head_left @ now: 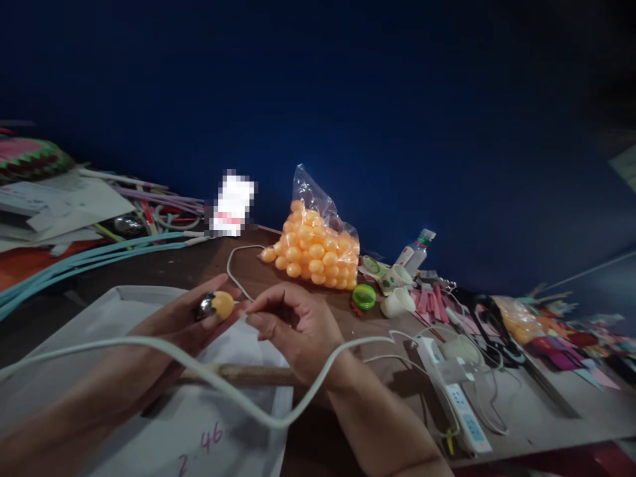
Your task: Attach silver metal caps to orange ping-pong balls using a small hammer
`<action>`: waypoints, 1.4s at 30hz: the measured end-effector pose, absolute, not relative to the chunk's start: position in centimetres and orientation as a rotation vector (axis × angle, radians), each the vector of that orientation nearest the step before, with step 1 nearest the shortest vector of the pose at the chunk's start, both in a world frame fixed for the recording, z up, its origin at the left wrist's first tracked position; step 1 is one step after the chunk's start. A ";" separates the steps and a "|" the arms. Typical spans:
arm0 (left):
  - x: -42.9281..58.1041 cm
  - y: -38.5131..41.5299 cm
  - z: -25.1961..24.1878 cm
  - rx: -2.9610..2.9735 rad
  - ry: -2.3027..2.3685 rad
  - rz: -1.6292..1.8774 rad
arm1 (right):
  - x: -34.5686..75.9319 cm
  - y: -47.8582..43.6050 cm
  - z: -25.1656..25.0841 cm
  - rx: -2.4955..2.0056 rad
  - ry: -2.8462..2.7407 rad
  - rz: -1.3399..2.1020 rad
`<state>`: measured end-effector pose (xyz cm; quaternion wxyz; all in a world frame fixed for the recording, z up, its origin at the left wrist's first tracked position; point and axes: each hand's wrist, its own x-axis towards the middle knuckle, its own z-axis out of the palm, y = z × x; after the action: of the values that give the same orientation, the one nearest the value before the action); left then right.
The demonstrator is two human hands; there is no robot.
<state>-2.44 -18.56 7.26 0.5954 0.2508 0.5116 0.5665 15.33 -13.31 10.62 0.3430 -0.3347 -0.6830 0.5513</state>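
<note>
A small egg-shaped piece [224,305], yellow-orange with a jagged dark, shiny part, rests in the fingers of my left hand [186,321]. To its right, my right hand [298,324] is closed in a pinch close to the egg's pale tip. What the pinch holds is too small to make out. A thin white cord [233,275] runs behind the fingers. Beneath both hands lie a wooden stick [248,375] and a white tray [114,301] with handwritten numbers. Behind them stands a clear bag of orange egg-shaped balls [318,255].
A thick pale cable [278,421] crosses in front of my forearms. On the right are a power strip [464,404], paper cups [397,301], a bottle [417,252] and a green ball [364,297]. Light-blue tubes [124,248] and papers [84,205] lie left.
</note>
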 end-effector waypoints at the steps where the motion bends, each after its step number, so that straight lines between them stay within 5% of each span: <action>1: -2.3 -18.4 7.0 0.593 1.156 1.327 | 15.4 -13.8 10.8 -0.865 -1.806 1.377; 23: -2.9 -18.2 6.5 1.209 1.602 1.290 | 13.1 -11.9 8.3 -0.840 -1.336 1.815; 42: -1.1 -17.5 10.1 0.831 1.674 1.360 | 13.0 -11.5 8.3 -0.890 -1.067 2.069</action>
<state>-1.10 -17.55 10.13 0.4033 0.3292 0.6626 0.5385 12.96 -11.49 8.34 0.3191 -0.3386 -0.4058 0.7867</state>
